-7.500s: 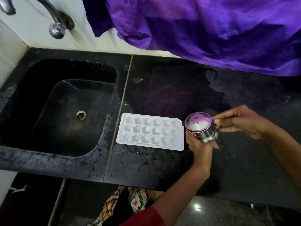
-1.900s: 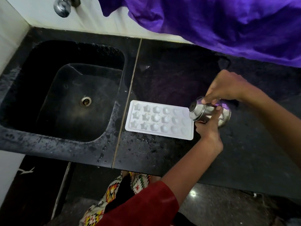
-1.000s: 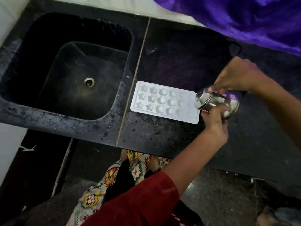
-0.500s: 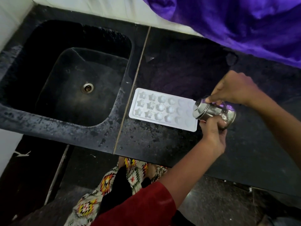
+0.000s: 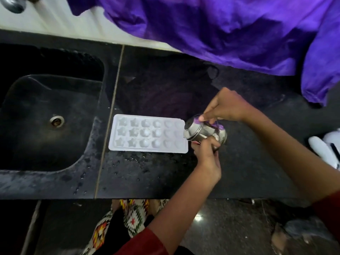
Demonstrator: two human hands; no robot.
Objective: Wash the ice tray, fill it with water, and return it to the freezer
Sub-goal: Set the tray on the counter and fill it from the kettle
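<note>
A white ice tray with star-shaped and round cells lies flat on the black counter, just right of the sink. At its right end I hold a small steel cup tipped on its side, mouth toward the tray. My left hand grips the cup from below. My right hand holds it from above at the rim. Whether water is leaving the cup cannot be made out.
The black sink with its drain sits at the left, a tap at the top left corner. Purple cloth hangs over the counter's back. A white object lies at the right edge. Droplets speckle the counter in front of the tray.
The cup went from upright to tipped on its side over the tray's right end, and has stayed there. The camera view shifted slightly; the tray has not moved.
</note>
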